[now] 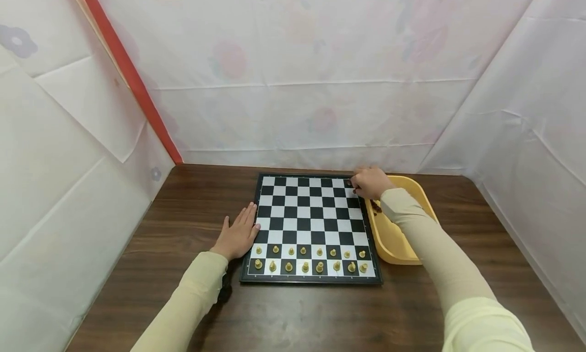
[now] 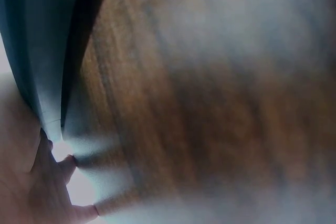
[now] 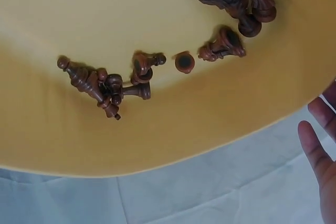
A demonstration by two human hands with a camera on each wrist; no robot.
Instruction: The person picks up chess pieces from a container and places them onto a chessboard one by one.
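Observation:
A black-and-white chessboard [image 1: 311,225] lies on the dark wooden table [image 1: 183,199]. Light-coloured pieces [image 1: 311,259] fill its two nearest rows. My right hand [image 1: 368,183] is over the board's far right corner, its fingers curled round a small dark chess piece [image 1: 350,183]. My left hand [image 1: 238,235] lies flat on the table, fingers straight, touching the board's left edge. A yellow tray [image 1: 398,240] stands to the right of the board. In the right wrist view the tray [image 3: 157,145] holds several dark brown pieces [image 3: 110,85], and my right hand's fingers [image 3: 317,145] show at the right edge.
White sheets wall the table at the back and on both sides, with a red strip [image 1: 128,72] at the back left. The left wrist view is blurred: wood grain [image 2: 210,103], the board's dark edge [image 2: 47,51] and my left hand's fingers [image 2: 52,182].

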